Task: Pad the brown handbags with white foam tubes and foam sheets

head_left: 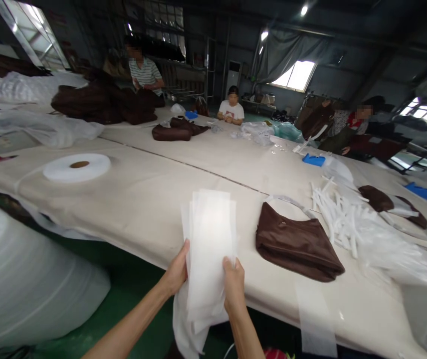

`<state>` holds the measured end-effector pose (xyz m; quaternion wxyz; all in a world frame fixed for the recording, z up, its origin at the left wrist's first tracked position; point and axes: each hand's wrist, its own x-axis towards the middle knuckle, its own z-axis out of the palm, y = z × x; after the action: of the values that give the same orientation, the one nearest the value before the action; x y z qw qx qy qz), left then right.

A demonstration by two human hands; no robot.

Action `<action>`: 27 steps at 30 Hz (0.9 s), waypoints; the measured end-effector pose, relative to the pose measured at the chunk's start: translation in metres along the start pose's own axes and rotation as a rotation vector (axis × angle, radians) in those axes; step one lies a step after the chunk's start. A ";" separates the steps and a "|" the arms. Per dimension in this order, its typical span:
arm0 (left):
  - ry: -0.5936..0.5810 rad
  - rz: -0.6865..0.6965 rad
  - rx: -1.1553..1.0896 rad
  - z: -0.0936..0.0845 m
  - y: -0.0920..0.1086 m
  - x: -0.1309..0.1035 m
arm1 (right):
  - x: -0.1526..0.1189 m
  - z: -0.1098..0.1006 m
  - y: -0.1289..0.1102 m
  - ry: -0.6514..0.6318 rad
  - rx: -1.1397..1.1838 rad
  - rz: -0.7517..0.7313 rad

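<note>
A stack of thin white foam sheets [211, 234] is held upright between my two hands at the table's front edge. My left hand [178, 269] grips its left side, thumb toward the top. On the right side my right hand [234, 281] pinches the sheets, its thumb lying on the front face. The lower ends hang down loosely over the edge. Just right of the stack a brown handbag [298, 244] lies on the table, its strap wrapped in pale material. A translucent white strip [316, 314] drapes over the edge below the bag.
The long cream-covered table [142, 209] carries a white tape roll [77, 167], white tubes [335, 214], plastic bags [393, 249] and brown bags [172, 132]. A big foam roll [30, 284] stands at left. Several people work around the far side, one in a striped shirt [148, 72].
</note>
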<state>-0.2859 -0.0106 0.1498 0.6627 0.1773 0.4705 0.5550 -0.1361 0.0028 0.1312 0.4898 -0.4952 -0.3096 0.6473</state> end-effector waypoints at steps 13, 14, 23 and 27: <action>0.341 0.456 1.641 0.019 0.142 0.097 | 0.112 0.057 -0.053 -0.314 0.060 0.021; 0.285 0.454 1.775 0.025 0.139 0.103 | 0.117 0.068 -0.054 -0.402 0.133 0.031; -0.586 0.158 1.501 0.014 0.048 0.147 | 0.183 0.052 0.008 0.082 0.306 0.228; -0.368 0.354 1.408 0.001 0.074 0.172 | 0.194 0.030 0.009 0.092 0.276 0.253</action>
<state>-0.3375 0.1684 0.1333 0.3615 0.7223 0.5606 0.1824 -0.1728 0.1851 0.0675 0.4815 -0.4872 -0.1307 0.7167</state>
